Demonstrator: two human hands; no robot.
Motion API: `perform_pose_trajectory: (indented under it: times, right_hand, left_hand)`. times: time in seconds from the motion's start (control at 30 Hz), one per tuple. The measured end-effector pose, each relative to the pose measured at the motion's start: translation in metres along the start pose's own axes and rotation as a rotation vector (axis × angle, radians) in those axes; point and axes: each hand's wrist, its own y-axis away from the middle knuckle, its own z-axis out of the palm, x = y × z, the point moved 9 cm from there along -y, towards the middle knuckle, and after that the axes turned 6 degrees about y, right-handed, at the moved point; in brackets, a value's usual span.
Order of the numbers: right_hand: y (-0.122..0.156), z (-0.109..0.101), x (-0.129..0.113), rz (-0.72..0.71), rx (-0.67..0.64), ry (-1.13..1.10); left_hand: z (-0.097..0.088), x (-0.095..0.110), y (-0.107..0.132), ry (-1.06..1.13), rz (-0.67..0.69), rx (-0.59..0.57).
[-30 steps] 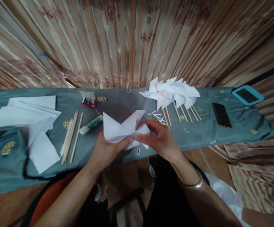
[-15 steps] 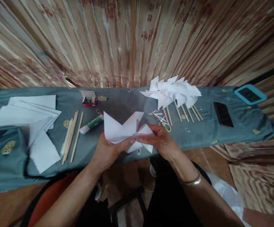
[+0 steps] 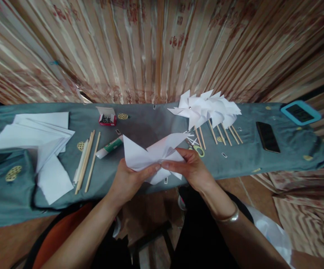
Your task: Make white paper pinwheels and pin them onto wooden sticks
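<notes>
Both my hands hold a white paper pinwheel [image 3: 145, 151] above the near edge of the grey-blue cloth [image 3: 150, 123]. My left hand [image 3: 128, 179] pinches its centre from below, fingers closed on the paper. My right hand [image 3: 191, 168] grips the right-hand flaps, thumb and fingers pressed on a folded point at the centre. One flap sticks out to the upper right. A bangle sits on my right wrist.
Finished pinwheels on sticks [image 3: 206, 110] lie at the back right, with scissors [image 3: 197, 149] beside my right hand. A glue stick [image 3: 110, 147], wooden sticks [image 3: 87, 160], a pin box [image 3: 106, 118] and a paper stack [image 3: 36, 136] lie left. Two phones [image 3: 267, 136] [image 3: 300, 112] rest at the right.
My right hand has folded another flap in toward the centre, and the upper flap now points further to the right. My left hand has held its pinch.
</notes>
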Motion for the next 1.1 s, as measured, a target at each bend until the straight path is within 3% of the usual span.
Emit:
perform_pose_trajectory:
  times: [0.17,0.5,0.8,1.1]
  right_hand:
    - [-0.002,-0.002,-0.008,-0.102,0.028,0.135]
    - [0.000,-0.002,-0.024,-0.210,0.105,0.220]
    - [-0.003,-0.009,-0.028,-0.273,0.165,0.321]
    - [-0.002,-0.012,-0.034,-0.299,0.164,0.318]
  left_hand:
    - [-0.002,-0.003,-0.002,-0.034,0.026,-0.003]
    - [-0.005,0.002,-0.006,-0.037,0.036,0.098]
    - [-0.001,0.010,-0.011,-0.134,0.124,0.079]
    - [0.005,0.012,-0.012,-0.109,0.117,0.088]
